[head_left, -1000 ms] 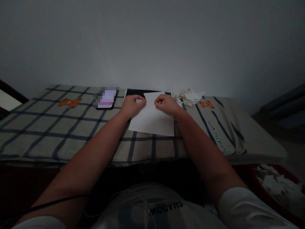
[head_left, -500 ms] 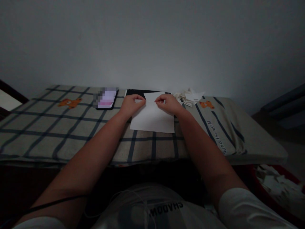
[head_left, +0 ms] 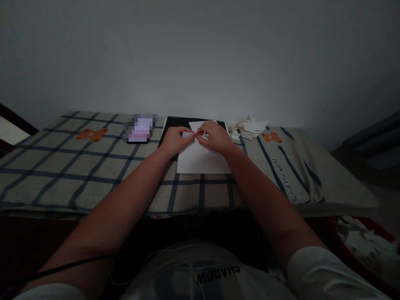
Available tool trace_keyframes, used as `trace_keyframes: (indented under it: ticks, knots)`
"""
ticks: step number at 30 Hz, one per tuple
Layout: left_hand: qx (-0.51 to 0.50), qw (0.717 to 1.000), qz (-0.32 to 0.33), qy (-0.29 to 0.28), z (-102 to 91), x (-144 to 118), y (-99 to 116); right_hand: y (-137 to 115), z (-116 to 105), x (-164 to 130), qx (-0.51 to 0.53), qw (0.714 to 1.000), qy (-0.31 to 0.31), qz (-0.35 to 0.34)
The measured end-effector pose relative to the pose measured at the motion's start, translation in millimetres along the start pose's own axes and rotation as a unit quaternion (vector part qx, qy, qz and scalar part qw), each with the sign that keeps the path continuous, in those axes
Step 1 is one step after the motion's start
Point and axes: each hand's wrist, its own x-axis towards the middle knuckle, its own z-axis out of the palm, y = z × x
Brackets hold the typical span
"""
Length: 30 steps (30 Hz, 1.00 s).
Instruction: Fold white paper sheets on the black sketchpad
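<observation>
White paper sheet, twelve o'clock: left hand and right hand pinch it; best keep both grips close, even.

Rm L of phone, scraps R of hands

The flat white paper sheet looks smooth and matt, the heaped white paper scraps matt and creased, the dark-blue-checked beige cloth soft and slightly rumpled, the broad grey wall matt and even.
</observation>
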Motion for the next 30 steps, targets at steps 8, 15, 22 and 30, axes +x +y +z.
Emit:
trace_keyframes:
  ticks: [8,15,22,30]
  knots:
    - [-0.013,1.000,0.010,-0.014,-0.2,0.1,-1.0,-2.7,-1.5,-1.4,-0.026,0.999,0.005,0.020]
    - [-0.015,1.000,-0.002,-0.005,1.1,0.3,-3.3,-6.7,0.0,0.3,-0.048,0.998,0.004,0.033]
    - [-0.007,1.000,0.004,-0.008,2.3,-1.5,0.4,-10.8,-0.9,0.4,-0.054,0.998,-0.009,0.041]
    - [0.002,0.999,0.037,-0.024,3.4,-0.2,-4.4,-11.6,2.5,0.0,-0.032,0.998,-0.001,0.050]
